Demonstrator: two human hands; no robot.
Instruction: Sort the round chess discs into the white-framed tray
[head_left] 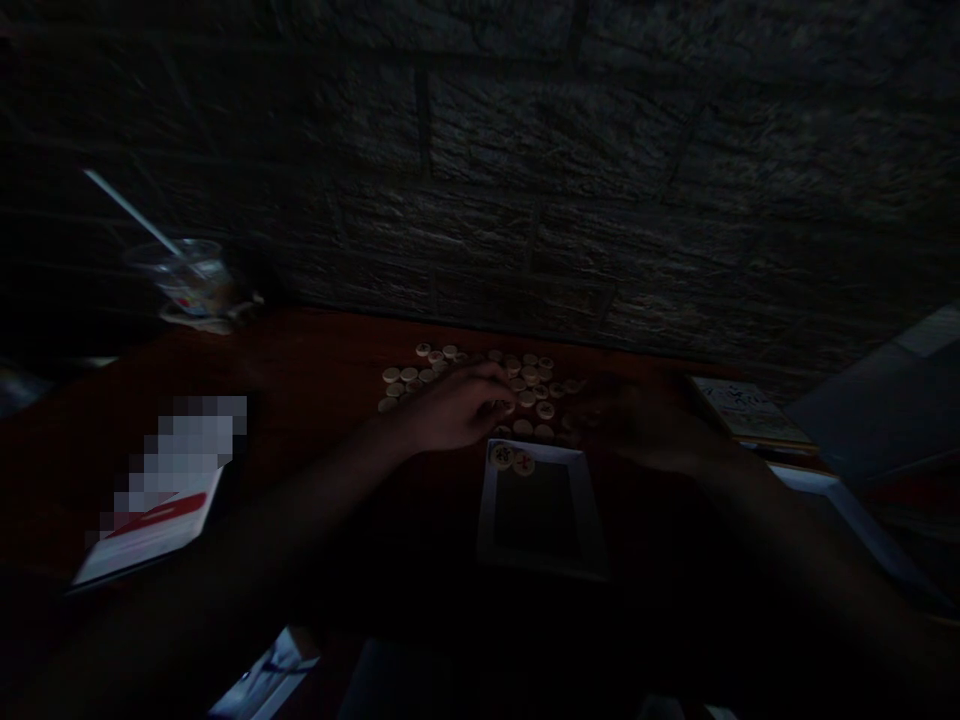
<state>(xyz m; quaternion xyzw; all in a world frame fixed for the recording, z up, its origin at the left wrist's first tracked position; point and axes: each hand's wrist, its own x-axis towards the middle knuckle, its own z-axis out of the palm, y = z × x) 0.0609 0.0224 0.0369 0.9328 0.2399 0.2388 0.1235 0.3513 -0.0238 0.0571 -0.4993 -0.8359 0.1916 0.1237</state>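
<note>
Xiangqi discs [529,392] are lying on a dark red table [315,350] against a stone wall [525,170], left hand [454,410] and right hand [645,425] are reaching over them, grips unclear

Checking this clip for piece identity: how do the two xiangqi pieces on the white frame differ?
The left xiangqi piece carries a dense dark character, while the right xiangqi piece carries a simpler reddish mark. The left piece also looks slightly larger than the right piece, and sits nearer the corner of the white frame. Both are round, pale discs lying flat on the frame's top edge.
</note>
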